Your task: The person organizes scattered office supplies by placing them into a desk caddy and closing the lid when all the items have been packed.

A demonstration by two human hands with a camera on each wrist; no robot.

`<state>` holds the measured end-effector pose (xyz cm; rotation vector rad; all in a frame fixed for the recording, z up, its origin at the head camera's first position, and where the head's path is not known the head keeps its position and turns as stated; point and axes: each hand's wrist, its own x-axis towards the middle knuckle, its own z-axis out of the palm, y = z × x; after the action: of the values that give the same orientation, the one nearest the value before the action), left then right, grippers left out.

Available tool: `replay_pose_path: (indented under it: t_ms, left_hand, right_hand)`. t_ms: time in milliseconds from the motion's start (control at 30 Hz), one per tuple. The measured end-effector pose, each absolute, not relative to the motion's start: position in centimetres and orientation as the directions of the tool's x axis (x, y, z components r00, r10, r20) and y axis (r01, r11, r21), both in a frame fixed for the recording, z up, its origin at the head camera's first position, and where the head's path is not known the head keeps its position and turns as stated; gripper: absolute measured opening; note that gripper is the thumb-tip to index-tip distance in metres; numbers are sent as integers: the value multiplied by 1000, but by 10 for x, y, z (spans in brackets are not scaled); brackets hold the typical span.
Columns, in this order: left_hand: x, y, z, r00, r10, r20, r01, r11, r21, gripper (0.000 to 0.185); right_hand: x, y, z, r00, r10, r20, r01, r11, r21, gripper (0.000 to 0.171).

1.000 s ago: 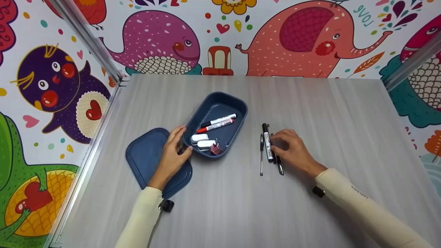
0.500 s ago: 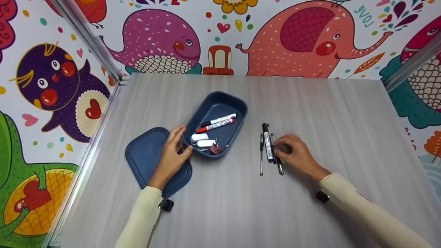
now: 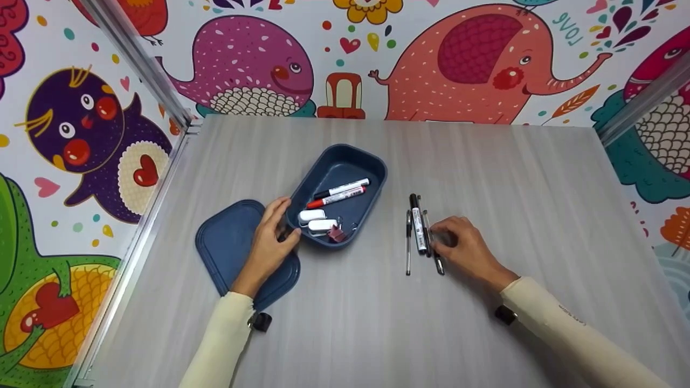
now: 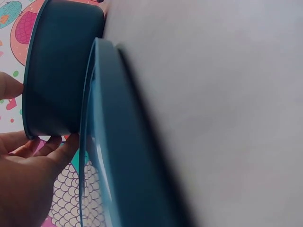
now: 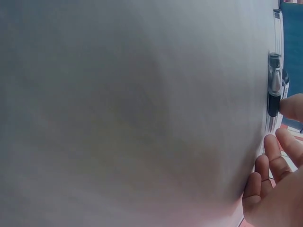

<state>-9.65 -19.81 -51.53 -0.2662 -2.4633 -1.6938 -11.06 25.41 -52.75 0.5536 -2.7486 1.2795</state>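
In the head view, my left hand [image 3: 272, 237] holds the near-left corner of a dark blue box [image 3: 377, 178], thumb and fingers on two of its sides. The left wrist view shows the fingertips at the box wall [image 4: 61, 71]. Inside lie a black-capped marker [image 3: 347, 186], a red-capped marker [image 3: 339, 197], two white rounded pieces [image 3: 322, 225] and a small maroon piece [image 3: 337, 233]. My right hand [image 3: 463, 242] pinches at a pen [image 3: 439, 265] in a loose row on the table; its thumb meets the pen's black part [image 5: 273, 104] in the right wrist view.
Left of the pinched pen lie a black-and-white marker [image 3: 418, 226] and a clear pen with a black cap [image 3: 408, 248]. The blue lid [image 3: 226, 237] lies flat under my left wrist. Patterned walls [image 3: 458, 54] and metal rails [image 3: 135, 64] border the table [image 3: 485, 161].
My right hand has shifted slightly right and down, off the black-and-white marker to the pens beside it. The left hand and the box stay as they were.
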Motion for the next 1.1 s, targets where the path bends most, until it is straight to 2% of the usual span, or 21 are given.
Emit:
replay_pose_path:
  t_ms: [633,800,1100]
  left_hand:
    - [-96,-198,-514,-977,63,201,211,362,908,70]
    - [-96,-198,-514,-979,64,195,204,365,908,71]
    - [-97,-199,-516,-979,67,195,206,358,911,70]
  right_hand:
    - [-109,257,-523,-964,-223,142,-257,667,-700,29]
    - [-108,260,-523,-970,-197,145,-242,690,-682,25]
    - [-107,257,-520,-985,-156,76,-167,730,-663,17]
